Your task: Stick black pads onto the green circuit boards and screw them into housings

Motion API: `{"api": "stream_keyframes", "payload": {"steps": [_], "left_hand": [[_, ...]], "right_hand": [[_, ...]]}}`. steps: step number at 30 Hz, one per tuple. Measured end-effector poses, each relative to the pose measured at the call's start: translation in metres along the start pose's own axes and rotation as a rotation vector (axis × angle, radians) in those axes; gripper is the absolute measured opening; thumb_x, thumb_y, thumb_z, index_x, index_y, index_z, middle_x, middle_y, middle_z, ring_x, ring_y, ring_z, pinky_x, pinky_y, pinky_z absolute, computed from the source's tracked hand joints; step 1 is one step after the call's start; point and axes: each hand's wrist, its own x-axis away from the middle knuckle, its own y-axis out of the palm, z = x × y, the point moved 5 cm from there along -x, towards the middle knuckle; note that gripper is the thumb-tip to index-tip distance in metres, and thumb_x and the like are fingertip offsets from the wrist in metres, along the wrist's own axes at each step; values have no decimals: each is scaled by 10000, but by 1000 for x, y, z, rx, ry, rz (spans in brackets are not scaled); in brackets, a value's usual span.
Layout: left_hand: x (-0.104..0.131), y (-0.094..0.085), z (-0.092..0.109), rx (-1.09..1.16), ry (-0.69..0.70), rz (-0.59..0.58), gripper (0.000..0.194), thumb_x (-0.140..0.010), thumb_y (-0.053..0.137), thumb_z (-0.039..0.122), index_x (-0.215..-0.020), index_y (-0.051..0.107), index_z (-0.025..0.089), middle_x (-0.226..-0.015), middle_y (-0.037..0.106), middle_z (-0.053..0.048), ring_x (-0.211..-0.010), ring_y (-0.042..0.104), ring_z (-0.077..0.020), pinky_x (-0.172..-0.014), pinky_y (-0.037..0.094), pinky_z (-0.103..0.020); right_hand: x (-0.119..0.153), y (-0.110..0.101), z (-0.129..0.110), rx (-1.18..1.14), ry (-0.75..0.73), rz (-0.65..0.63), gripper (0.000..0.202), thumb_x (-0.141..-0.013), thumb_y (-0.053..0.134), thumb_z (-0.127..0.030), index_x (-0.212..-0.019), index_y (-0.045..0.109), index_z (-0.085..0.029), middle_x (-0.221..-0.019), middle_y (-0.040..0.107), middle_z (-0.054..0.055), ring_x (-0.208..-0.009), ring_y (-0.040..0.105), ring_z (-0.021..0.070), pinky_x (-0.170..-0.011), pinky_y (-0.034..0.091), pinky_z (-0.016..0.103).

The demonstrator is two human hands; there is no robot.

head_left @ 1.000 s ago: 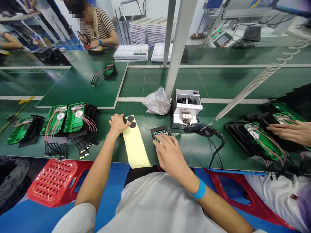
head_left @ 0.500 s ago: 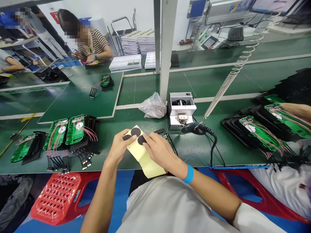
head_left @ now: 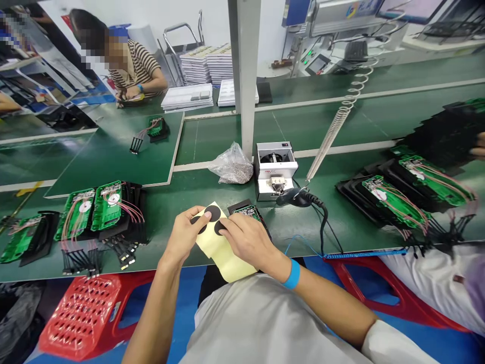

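A pale yellow backing sheet (head_left: 229, 260) carrying black round stickers (head_left: 211, 213) hangs in front of me at the bench edge. My left hand (head_left: 184, 233) grips its left side, the thumb lying on top between the stickers. From the right, my right hand (head_left: 248, 240) has its fingertips pinched at the edge of the lower right black round sticker (head_left: 219, 228). Whether that edge is lifted I cannot make out. Partly hidden behind the right hand, a black casing with a green circuit board (head_left: 250, 210) lies on the bench.
Behind stand a white dispenser machine (head_left: 276, 172) and a bag of small parts (head_left: 235, 167). An electric screwdriver (head_left: 293, 197) hangs on a coiled spring. Wired green casings lie left (head_left: 109, 205) and right (head_left: 394, 202). A co-worker's hand (head_left: 479, 146) shows far right.
My right fingertips have closed in at the lower right sticker's edge, and the hand has shifted slightly. The view has turned a little. The co-worker's hand at right has moved back.
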Motion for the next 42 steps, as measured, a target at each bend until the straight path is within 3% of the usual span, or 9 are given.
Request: {"api": "stream_keyframes", "payload": {"steps": [6, 11, 16, 20, 24, 27, 29, 35, 42], "left_hand": [[3, 5, 0, 44, -33, -1, 540, -773, 892, 624, -1009, 764, 156, -854, 723, -29, -665, 597, -80, -598, 487, -173], [0, 6, -9, -79, -47, -13, 578, -760, 874, 662, -996, 775, 143, -834, 711, -25, -649, 566, -75, -584, 448, -178], [-50, -26, -21, -409, 67, 153, 526, -879, 703, 611, -1079, 770, 129, -927, 767, -51, -728, 615, -117, -665, 478, -220], [-112, -64, -23, -677, 81, 330, 423, -935, 631, 431, -1143, 770, 91, -1099, 791, -135, -1021, 710, -257, -1032, 557, -419], [-133, -70, -15, -786, 138, 423, 541, -953, 651, 432, -1371, 698, 92, -1542, 614, -242, -1527, 511, -437, -1328, 371, -611], [-105, -39, -6, -825, 350, 412, 613, -975, 611, 400, -1531, 585, 143, -1735, 395, -220, -1652, 347, -445, -1376, 294, -699], [-74, -3, -12, -822, 449, 227, 543, -958, 634, 375, -1468, 640, 189, -1727, 435, -151, -1641, 398, -376, -1393, 333, -657], [11, 99, -46, -831, 582, -297, 776, -859, 637, 149, -1610, 544, 319, -1882, 77, -58, -1729, 226, -386, -1371, 342, -706], [15, 127, -45, -871, 529, -348, 699, -737, 591, 17, -1369, 736, 279, -1886, -23, -11, -1765, 103, -427, -1368, 290, -746]], "right_hand": [[3, -4, 4, 6, 26, 13, 291, -1105, 564, -329, -1338, 638, -173, -996, 682, 53, -901, 614, 146, -774, 438, 339], [1, -5, 0, 37, -70, 51, 194, -1074, 596, -251, -890, 621, -194, -826, 583, 24, -774, 496, 151, -709, 333, 342], [18, -11, -11, -45, -102, 118, 175, -1035, 644, -196, -861, 630, -190, -778, 572, 10, -743, 487, 137, -689, 342, 317], [52, -33, 0, -354, 158, 188, 19, -1011, 700, -192, -1027, 695, -201, -882, 673, 2, -827, 608, 96, -736, 485, 257], [89, -46, 30, -458, 527, 119, 462, -1034, 660, -219, -1488, 610, -290, -1317, 699, 62, -1147, 699, 131, -977, 622, 286], [105, -45, 39, -413, 636, -3, 803, -1047, 634, -297, -1749, 249, -350, -1524, 600, 110, -1182, 713, 177, -1058, 651, 396], [108, -39, 36, -362, 622, -72, 929, -1041, 627, -317, -1786, 73, -348, -1609, 541, 137, -1244, 706, 225, -1115, 641, 481], [104, -20, 22, -286, 537, -171, 922, -1042, 525, -206, -1794, 6, -331, -1718, 444, 160, -1403, 647, 293, -1174, 612, 562], [101, -28, 20, -692, 591, -24, 904, -1031, 564, -183, -1748, 84, -451, -1654, 505, 99, -1139, 775, 149, -1094, 678, 420]]}}
